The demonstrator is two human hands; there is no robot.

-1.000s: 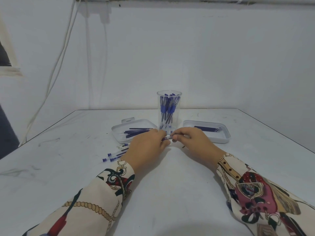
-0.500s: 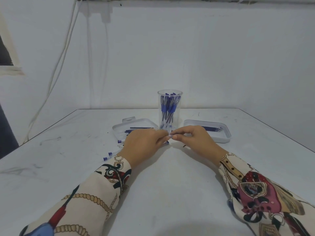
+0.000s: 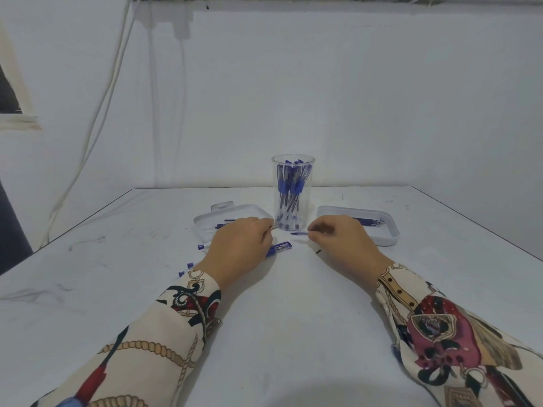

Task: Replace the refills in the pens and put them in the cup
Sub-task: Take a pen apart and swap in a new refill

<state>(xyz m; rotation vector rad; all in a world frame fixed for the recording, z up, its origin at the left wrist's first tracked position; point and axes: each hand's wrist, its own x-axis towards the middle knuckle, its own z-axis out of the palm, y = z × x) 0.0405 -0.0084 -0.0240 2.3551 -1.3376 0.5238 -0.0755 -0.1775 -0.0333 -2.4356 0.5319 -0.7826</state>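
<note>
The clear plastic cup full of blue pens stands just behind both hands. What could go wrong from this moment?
1. The tall clear plastic cup stands close behind the left hand and the right hand; a forward reach might tip it.
2. The right hand pinches a thin blue pen part; it might slip or bend.
3. Small blue caps lie loose beside the left sleeve, which might sweep them away.
</note>
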